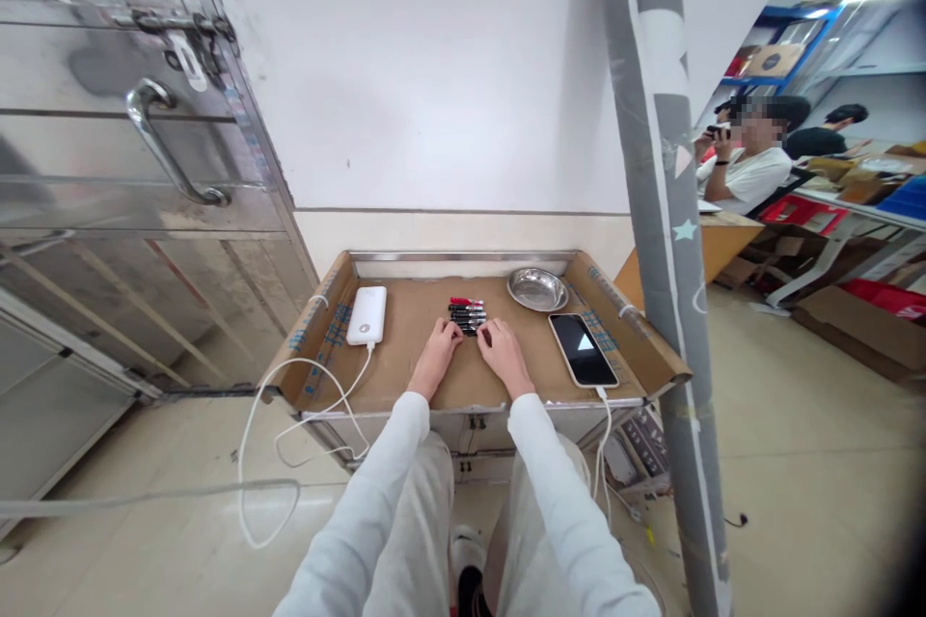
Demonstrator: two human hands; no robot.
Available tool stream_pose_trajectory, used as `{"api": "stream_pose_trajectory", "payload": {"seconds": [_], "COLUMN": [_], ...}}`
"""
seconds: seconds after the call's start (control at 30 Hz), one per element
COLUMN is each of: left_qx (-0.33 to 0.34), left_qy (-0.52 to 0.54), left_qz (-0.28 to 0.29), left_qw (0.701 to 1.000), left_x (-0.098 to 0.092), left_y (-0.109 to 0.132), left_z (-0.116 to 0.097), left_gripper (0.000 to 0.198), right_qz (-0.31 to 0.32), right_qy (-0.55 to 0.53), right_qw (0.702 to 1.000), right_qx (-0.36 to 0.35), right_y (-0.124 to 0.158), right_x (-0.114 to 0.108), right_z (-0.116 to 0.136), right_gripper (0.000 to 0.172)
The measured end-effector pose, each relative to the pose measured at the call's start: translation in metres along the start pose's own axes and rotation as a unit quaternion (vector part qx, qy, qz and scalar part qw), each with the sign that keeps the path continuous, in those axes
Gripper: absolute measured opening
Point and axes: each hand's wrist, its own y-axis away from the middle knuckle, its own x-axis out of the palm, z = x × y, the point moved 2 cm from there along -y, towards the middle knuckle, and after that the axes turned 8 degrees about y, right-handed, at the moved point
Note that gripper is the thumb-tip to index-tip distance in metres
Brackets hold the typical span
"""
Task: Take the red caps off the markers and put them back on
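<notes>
On the cardboard-covered tabletop [405, 376] lies a small stack of marker pens side by side. A red marker [465, 301] is at the far end of the row, and several black markers [467, 314] lie on the near side of it. My left hand [438, 349] is at the left end of the nearest black marker, fingers curled and pinched. At its right end my right hand [504, 353] has its fingers closed in the same way. The fingertips partly hide this marker.
A white power bank [367, 315] with a white cable [354, 386] lies left. Toward the right are a round metal dish [537, 289] and a phone [583, 350] on a cable. A grey wrapped pole [662, 212] stands beside the table. A person [752, 164] sits beyond.
</notes>
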Motion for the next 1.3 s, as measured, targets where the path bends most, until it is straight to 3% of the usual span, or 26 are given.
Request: {"api": "stream_pose_trajectory", "payload": {"seconds": [0.17, 0.33, 0.47, 0.6, 0.93, 1.1, 1.17, 1.3], "left_qx": [0.003, -0.005, -0.082, -0.129, -0.090, -0.072, -0.042, 0.052], "left_qy": [-0.040, -0.065, -0.205, -0.302, -0.200, -0.181, -0.161, -0.106], "left_qz": [-0.024, -0.078, -0.143, -0.144, -0.149, -0.157, -0.141, -0.011], "left_qw": [0.999, 0.995, 0.965, 0.934, 0.964, 0.968, 0.976, 0.993], "left_x": [0.000, -0.006, -0.012, -0.012, -0.019, -0.022, -0.020, -0.011], "left_y": [-0.002, -0.003, -0.003, -0.004, -0.008, -0.007, -0.004, 0.001], "left_z": [0.002, 0.000, -0.001, 0.000, 0.011, 0.008, 0.003, -0.005], "left_gripper": [0.009, 0.010, 0.018, 0.021, 0.015, 0.016, 0.017, 0.016], "right_qz": [0.011, 0.004, 0.024, 0.037, -0.023, -0.054, -0.069, -0.045], "right_qy": [0.025, 0.110, 0.180, 0.196, 0.175, 0.157, 0.159, 0.137], "right_qw": [1.000, 0.992, 0.978, 0.974, 0.981, 0.983, 0.981, 0.988], "right_qx": [-0.002, 0.067, 0.105, 0.109, 0.078, 0.076, 0.087, 0.048], "right_y": [0.000, -0.001, -0.001, -0.001, -0.002, -0.002, -0.002, -0.003], "right_x": [-0.003, -0.005, -0.004, -0.003, 0.003, 0.003, 0.001, -0.005], "right_z": [0.000, -0.002, -0.001, 0.000, -0.004, -0.006, -0.006, 0.000], "right_gripper": [0.020, 0.021, 0.023, 0.023, 0.025, 0.025, 0.022, 0.017]}}
